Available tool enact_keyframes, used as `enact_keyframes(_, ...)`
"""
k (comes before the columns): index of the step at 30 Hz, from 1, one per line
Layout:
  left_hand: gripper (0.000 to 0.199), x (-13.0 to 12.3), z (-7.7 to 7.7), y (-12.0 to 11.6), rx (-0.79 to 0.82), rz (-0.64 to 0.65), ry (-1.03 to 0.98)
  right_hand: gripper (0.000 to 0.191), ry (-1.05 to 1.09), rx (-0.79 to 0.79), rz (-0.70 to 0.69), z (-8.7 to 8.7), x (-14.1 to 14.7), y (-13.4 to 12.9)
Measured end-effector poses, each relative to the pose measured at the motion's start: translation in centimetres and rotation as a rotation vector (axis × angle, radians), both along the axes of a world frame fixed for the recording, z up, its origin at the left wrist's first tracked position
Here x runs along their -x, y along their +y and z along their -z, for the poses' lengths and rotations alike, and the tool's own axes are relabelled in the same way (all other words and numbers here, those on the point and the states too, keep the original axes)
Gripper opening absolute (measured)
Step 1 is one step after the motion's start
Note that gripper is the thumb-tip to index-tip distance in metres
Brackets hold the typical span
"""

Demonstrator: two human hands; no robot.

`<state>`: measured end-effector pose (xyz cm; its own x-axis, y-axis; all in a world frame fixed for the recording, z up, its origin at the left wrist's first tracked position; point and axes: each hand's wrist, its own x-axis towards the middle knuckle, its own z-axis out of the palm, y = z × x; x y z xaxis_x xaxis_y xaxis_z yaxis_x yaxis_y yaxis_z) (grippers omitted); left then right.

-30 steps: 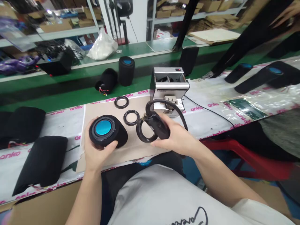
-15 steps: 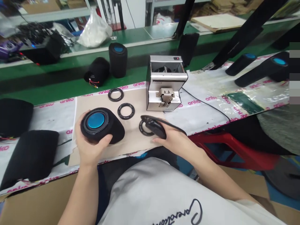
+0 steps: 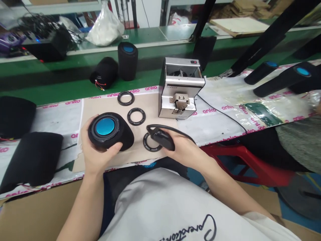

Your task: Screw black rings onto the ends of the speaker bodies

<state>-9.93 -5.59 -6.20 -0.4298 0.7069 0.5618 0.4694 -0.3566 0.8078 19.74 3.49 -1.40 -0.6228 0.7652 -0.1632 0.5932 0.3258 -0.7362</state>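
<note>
Speaker (image 3: 111, 132), blue end tilted up, is gripped in the left hand (image 3: 96, 159), which is curled wide round its sides over the brown sheet (image 3: 140, 152) on the tabletop (image 3: 217, 121); right hand (image 3: 184, 147)'s wrapped snug round a black corded tool (image 3: 163, 139) by a black ring (image 3: 145, 142).

This looks like an assembly workshop: several similar speakers (image 3: 110, 131) are around a metal machine (image 3: 178, 88) on the long worktop (image 3: 213, 125), and flat cardboard (image 3: 247, 9) is piled at one o'clock.
</note>
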Motion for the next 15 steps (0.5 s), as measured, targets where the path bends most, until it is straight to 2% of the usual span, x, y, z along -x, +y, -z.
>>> enact_keyframes(3,0.099,-0.5,-0.8,-0.2,0.019,-0.029,0.009,0.072,-0.029,0.016,-0.056,0.6,1.4,0.3)
enact_keyframes(8,0.097,-2.2,-2.0,-0.6,0.04,-0.078,0.033,0.074,-0.078,0.028,0.049,1.4,2.1,0.6)
enact_keyframes(12,0.097,-3.8,-2.1,-0.3,0.066,-0.05,-0.003,0.09,-0.099,0.03,0.06,1.5,2.1,0.7)
enact_keyframes(15,0.096,-4.3,-2.0,-0.2,0.073,-0.001,-0.034,0.085,-0.097,0.048,0.004,1.4,2.3,0.9)
